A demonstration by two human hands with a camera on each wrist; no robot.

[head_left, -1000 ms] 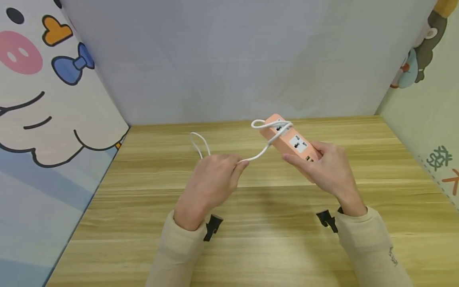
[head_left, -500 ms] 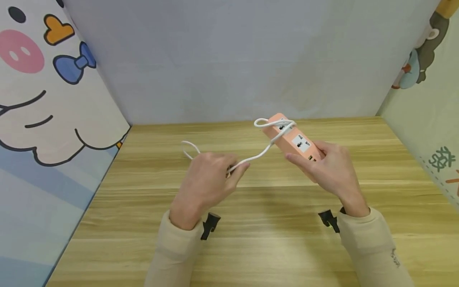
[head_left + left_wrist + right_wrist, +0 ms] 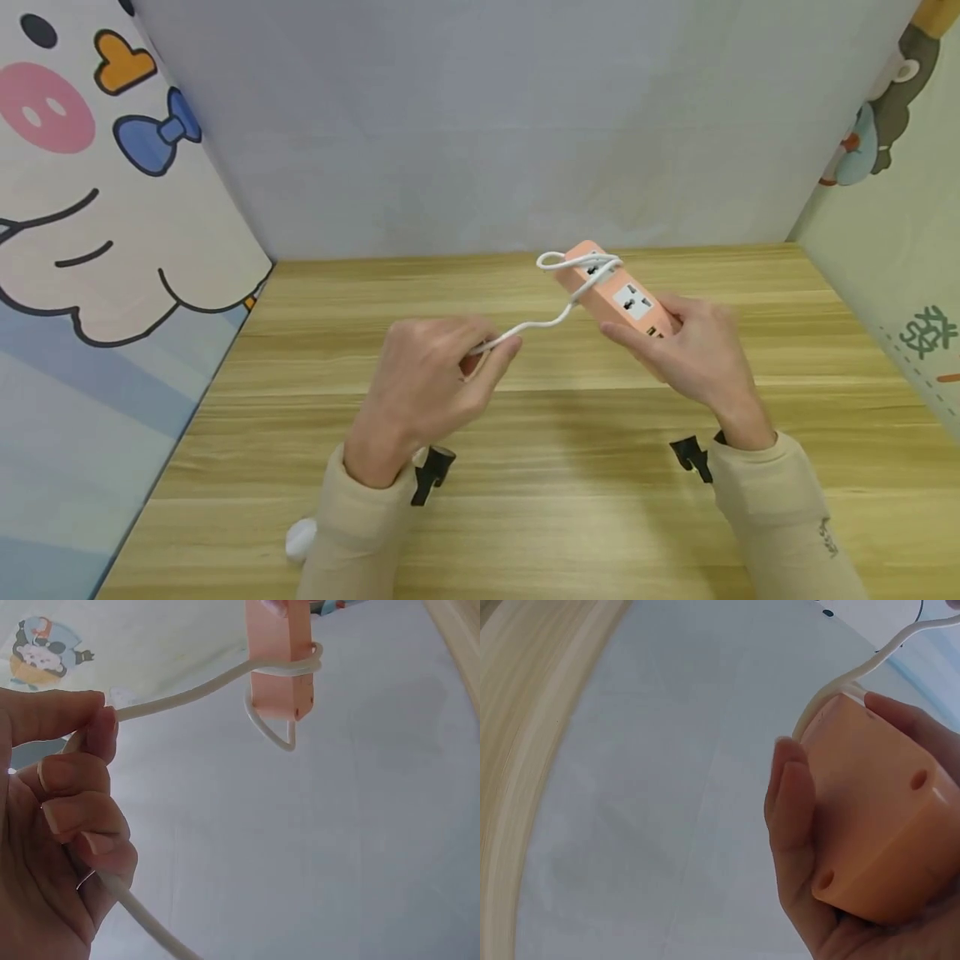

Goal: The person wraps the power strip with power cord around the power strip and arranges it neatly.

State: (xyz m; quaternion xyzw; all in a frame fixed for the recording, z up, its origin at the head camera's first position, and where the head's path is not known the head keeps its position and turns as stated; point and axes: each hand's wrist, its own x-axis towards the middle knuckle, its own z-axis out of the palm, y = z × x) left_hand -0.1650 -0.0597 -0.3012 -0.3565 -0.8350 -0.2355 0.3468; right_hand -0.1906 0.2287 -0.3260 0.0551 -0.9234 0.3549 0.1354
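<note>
My right hand (image 3: 693, 354) grips the near end of an orange power strip (image 3: 606, 302), its thumb over the top beside the USB ports. The strip is held up at a slant with white sockets showing. A white cord (image 3: 542, 322) wraps round its far end and leaves a small loop there. My left hand (image 3: 420, 379) pinches the cord between thumb and forefinger. In the left wrist view, the other fingers curl round more of the cord (image 3: 150, 919), which runs on downward. The right wrist view shows the underside of the strip (image 3: 877, 795) with screw holes.
Partly behind the left sleeve lies a rounded white object (image 3: 302, 539). The wooden table (image 3: 540, 533) meets a pale back wall (image 3: 480, 133). Cartoon-printed panels (image 3: 75, 350) stand at both sides.
My left hand has shifted slightly left and lower along the cord. The cord loop beyond it has dropped from sight, and a white object now shows by the left sleeve. The right hand barely moved.
</note>
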